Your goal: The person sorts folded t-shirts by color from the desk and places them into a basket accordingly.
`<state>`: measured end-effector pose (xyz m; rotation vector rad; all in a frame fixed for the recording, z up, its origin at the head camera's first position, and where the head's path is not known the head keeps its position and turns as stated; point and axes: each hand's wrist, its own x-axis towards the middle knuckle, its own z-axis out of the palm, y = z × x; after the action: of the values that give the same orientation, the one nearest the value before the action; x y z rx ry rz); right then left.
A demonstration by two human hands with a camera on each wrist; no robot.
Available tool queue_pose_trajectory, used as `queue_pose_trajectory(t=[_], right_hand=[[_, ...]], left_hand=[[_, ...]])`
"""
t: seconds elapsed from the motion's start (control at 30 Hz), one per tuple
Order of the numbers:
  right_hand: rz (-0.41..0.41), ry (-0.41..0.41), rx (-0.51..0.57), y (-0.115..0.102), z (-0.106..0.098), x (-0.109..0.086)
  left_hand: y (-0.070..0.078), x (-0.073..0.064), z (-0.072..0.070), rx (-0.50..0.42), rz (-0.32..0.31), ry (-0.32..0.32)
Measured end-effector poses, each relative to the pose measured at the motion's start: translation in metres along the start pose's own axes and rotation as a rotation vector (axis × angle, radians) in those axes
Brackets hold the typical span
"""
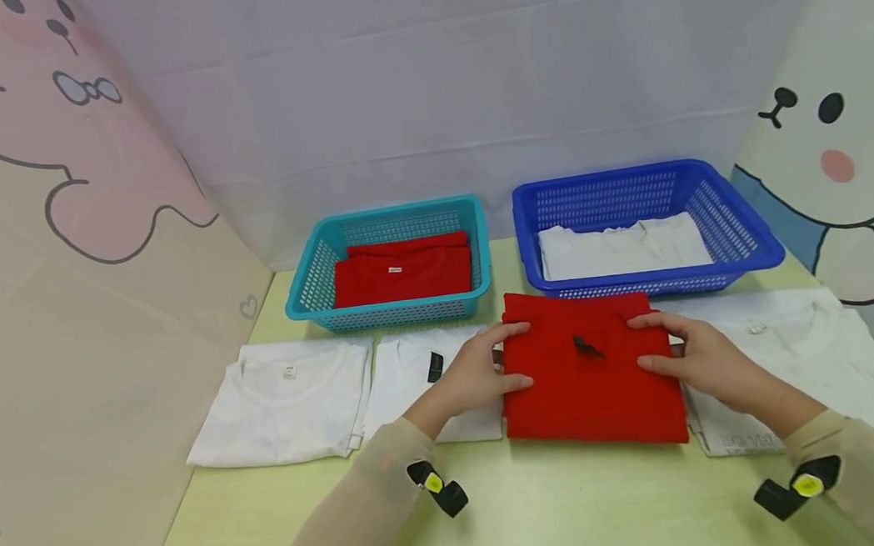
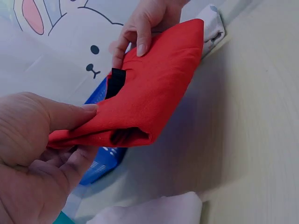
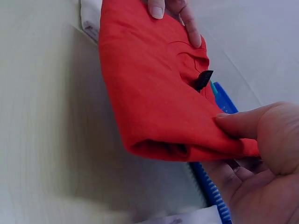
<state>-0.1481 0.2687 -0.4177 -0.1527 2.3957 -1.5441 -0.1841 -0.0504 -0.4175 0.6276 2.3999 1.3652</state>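
A folded red T-shirt (image 1: 594, 389) with a black neck label is held up off the table between both hands. My left hand (image 1: 477, 375) pinches its left side, thumb on top and fingers beneath, as the left wrist view shows. On the opposite side my right hand (image 1: 701, 365) grips the shirt the same way, its thumb (image 3: 243, 122) lying on the upper face. Below the shirt, folded white shirts lie to either side: one with a black label (image 1: 398, 375) at the left and a larger printed one (image 1: 779, 344) at the right.
Behind stands a teal basket (image 1: 394, 315) with folded red shirts inside. Right of it, a blue basket (image 1: 633, 282) holds white clothing (image 1: 623, 249). Another folded white shirt (image 1: 287, 407) lies at the far left of the pale table (image 1: 542, 509). Printed curtains enclose the back and sides.
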Motion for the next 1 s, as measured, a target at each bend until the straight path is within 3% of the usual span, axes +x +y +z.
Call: queue_pose_trajectory(t=[0.27,0.5,0.7,0.83,1.0], right_hand=[[-0.031,-0.026,0.100,-0.025,0.002,0.002],[-0.021,-0.042,0.120,-0.047,0.013,0.007],[-0.058,-0.049,0.128,-0.065,0.023,0.012],[-0.094,-0.056,0.141,-0.077,0.031,0.021],[-0.110,-0.054,0.165,-0.092,0.041,0.036]], left_hand=[[0.015,-0.011,-0.030,-0.144,0.005,-0.022],[0.020,-0.026,-0.060,-0.007,-0.032,-0.011],[0.023,-0.041,-0.085,-0.028,-0.012,0.005],[0.023,-0.046,-0.100,0.016,0.010,0.051],[0.018,-0.053,-0.122,0.037,-0.029,0.088]])
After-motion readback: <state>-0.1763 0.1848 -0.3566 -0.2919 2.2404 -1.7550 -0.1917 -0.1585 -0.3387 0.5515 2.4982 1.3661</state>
